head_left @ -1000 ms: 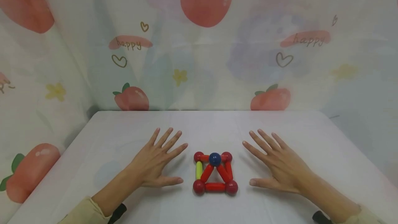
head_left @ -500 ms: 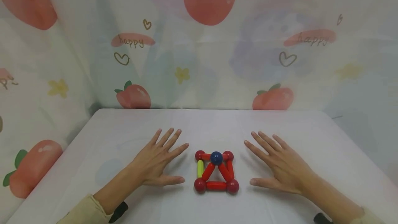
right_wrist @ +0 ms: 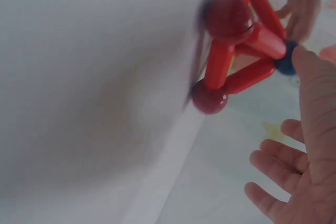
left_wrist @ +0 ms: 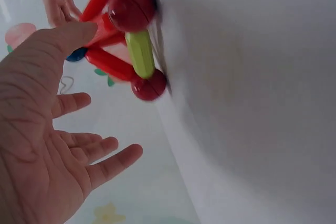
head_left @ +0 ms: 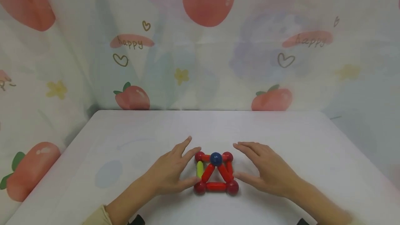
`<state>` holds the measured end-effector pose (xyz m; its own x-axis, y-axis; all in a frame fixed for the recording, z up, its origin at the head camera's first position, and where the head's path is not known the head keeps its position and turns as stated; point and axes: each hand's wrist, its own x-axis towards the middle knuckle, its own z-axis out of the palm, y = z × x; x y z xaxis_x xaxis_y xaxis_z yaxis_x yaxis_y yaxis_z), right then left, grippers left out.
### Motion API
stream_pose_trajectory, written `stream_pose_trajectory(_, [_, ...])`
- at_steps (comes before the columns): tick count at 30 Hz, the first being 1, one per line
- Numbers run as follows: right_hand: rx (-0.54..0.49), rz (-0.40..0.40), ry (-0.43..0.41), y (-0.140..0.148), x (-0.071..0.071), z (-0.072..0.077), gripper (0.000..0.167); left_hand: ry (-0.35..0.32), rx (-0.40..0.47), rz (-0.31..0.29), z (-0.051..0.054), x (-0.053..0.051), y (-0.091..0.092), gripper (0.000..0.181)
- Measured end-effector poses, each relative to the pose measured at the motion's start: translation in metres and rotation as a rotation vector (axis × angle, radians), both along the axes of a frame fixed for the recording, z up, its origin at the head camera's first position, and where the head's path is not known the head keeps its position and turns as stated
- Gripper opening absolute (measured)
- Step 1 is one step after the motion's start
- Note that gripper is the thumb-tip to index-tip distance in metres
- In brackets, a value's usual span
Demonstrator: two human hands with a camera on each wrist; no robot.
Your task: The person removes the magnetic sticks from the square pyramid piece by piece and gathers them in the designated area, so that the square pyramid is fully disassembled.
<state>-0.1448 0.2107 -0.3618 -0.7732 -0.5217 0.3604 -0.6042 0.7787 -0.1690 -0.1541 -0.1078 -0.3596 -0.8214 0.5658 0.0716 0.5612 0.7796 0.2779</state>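
Observation:
A small pyramid of magnetic rods and balls [head_left: 207, 173] stands on the white table in the head view. Its base has red balls at the corners, and a blue ball [head_left: 216, 159] tops the slanted red rods. One base rod on the left is yellow-green [left_wrist: 139, 54]; the other rods in sight are red. My left hand [head_left: 170, 171] is at the pyramid's left side, thumb close to the front left ball, fingers spread. On the right side, my right hand [head_left: 270, 169] has its thumb near the front right ball and its fingers extended. Contact cannot be made out.
The white tabletop [head_left: 125, 131] spreads around the pyramid. Behind and to the left hangs a pale printed cloth [head_left: 200, 61] with fruit, hearts and flowers, meeting the table's back edge.
Both hands have moved inward from either side toward the pyramid, and their fingers are less spread. The pyramid stays in the same place on the table.

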Motion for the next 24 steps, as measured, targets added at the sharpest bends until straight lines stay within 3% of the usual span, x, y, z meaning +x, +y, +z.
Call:
stream_pose_trajectory(5, [-0.040,0.042,-0.024,-0.018,0.001,0.000,0.074,-0.034,0.099,-0.011,-0.003,0.007,0.012,0.069])
stream_pose_trajectory(13, [-0.088,0.159,-0.018,-0.040,0.000,-0.003,0.065,0.064,0.225,-0.080,-0.010,0.008,0.022,0.044])
stream_pose_trajectory(19, [-0.108,0.222,0.020,-0.046,-0.003,-0.004,0.064,0.086,0.311,-0.076,-0.012,0.004,0.028,0.031])
stream_pose_trajectory(24, [-0.142,0.233,0.011,-0.048,-0.006,-0.001,0.061,0.080,0.330,-0.051,-0.011,0.002,0.032,0.021])
